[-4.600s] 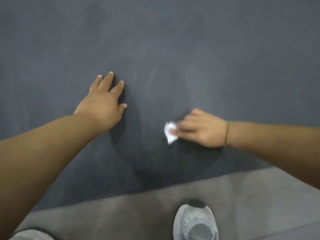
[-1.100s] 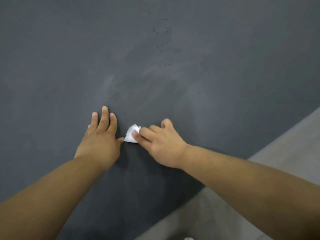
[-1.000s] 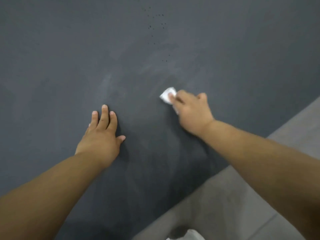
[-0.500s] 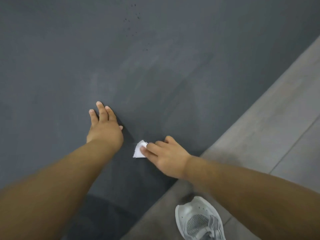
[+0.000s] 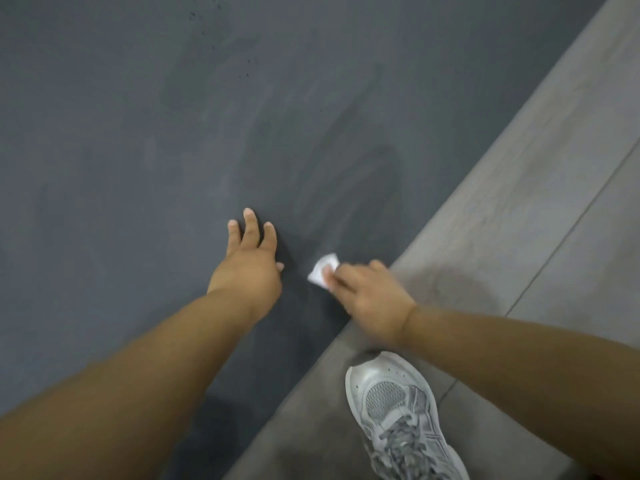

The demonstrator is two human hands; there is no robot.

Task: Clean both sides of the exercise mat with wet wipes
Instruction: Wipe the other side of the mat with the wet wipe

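Observation:
A dark grey exercise mat fills most of the view, with damp streaks and a few dark specks near the top. My left hand lies flat on the mat, fingers straight and spread. Just right of it, my right hand presses a small folded white wet wipe onto the mat close to its right edge. The fingers are curled over the wipe and cover its near part; the hand is slightly blurred.
Grey floor with a tile seam runs along the mat's right edge, diagonally from top right to bottom centre. My grey-white sneaker stands on the floor just off the mat, below my right forearm.
Over the last second my right hand swept the wipe back from the mat's middle towards me and then rightward to the mat's edge. The view swung, showing more floor and the sneaker. The left hand stays flat.

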